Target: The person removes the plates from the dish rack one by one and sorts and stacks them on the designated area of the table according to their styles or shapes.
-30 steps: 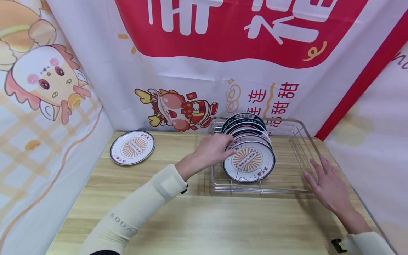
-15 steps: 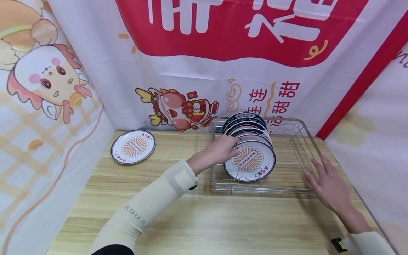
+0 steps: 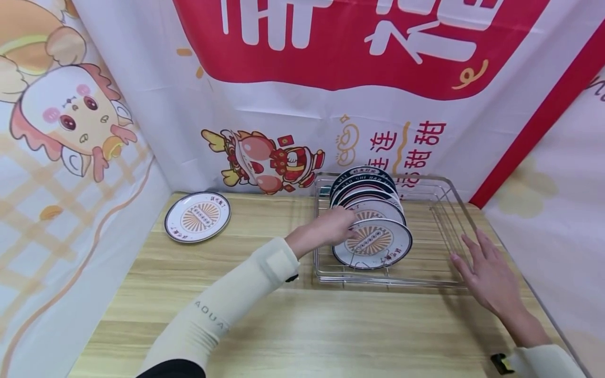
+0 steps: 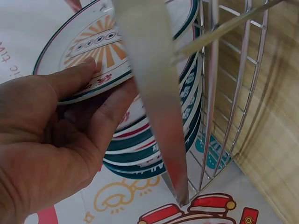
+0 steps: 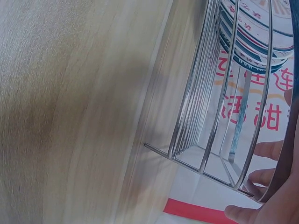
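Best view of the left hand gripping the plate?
Left wrist: close up, the left hand pinches the plate, thumb on its face, a finger beneath. Head shows that hand smaller, at the plate's upper left. Right wrist doesn't show it.

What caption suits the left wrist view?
Left hand pinches a sunburst-printed plate near other plates in a wire rack.

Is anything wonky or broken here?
The front plate tilts away from the plates behind it in the wire rack, its rim pinched by the left hand. Another plate lies alone on the table, outside the rack. I can't see anything broken.
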`<action>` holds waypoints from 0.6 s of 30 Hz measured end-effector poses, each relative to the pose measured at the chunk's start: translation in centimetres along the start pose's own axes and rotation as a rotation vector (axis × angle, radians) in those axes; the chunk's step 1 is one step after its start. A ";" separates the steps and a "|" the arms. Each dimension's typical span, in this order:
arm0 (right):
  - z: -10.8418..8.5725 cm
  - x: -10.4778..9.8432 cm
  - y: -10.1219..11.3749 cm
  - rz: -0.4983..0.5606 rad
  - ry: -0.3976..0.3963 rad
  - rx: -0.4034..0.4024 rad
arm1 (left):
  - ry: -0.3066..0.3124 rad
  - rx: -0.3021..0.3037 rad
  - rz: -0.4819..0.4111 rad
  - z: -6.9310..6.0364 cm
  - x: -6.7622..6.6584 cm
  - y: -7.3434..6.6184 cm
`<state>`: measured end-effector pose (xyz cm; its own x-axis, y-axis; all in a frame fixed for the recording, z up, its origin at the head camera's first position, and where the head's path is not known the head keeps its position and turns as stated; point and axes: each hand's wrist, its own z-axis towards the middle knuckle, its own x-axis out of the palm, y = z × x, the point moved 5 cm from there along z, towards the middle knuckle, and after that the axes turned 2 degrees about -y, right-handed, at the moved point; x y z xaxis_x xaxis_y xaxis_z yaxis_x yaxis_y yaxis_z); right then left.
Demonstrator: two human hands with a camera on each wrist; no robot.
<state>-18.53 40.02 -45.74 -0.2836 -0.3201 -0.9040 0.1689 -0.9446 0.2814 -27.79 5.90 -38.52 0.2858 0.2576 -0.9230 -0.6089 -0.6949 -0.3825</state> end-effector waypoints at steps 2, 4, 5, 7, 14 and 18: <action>0.0 0.0 0.0 -0.002 0.003 0.001 | 0.005 0.008 0.006 -0.1 0.4 -0.1; 0.0 0.0 0.0 -0.005 0.003 0.002 | -0.008 0.013 0.011 -0.2 0.6 -0.1; 0.0 0.0 0.0 -0.006 0.005 0.002 | -0.018 0.013 0.011 -0.2 0.7 -0.1; 0.0 -0.1 0.1 -0.003 0.003 0.001 | -0.036 0.016 0.010 -0.4 0.8 0.0; 0.1 -0.1 0.1 -0.006 0.002 0.001 | -0.092 0.033 0.045 -1.0 0.9 0.0; 0.1 -0.1 0.0 -0.005 0.006 0.006 | -0.122 0.045 0.048 -1.5 0.8 0.0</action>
<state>-18.56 40.03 -45.67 -0.2786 -0.3146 -0.9074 0.1618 -0.9467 0.2785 -26.42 5.11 -39.16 0.1646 0.3062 -0.9376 -0.6531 -0.6785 -0.3363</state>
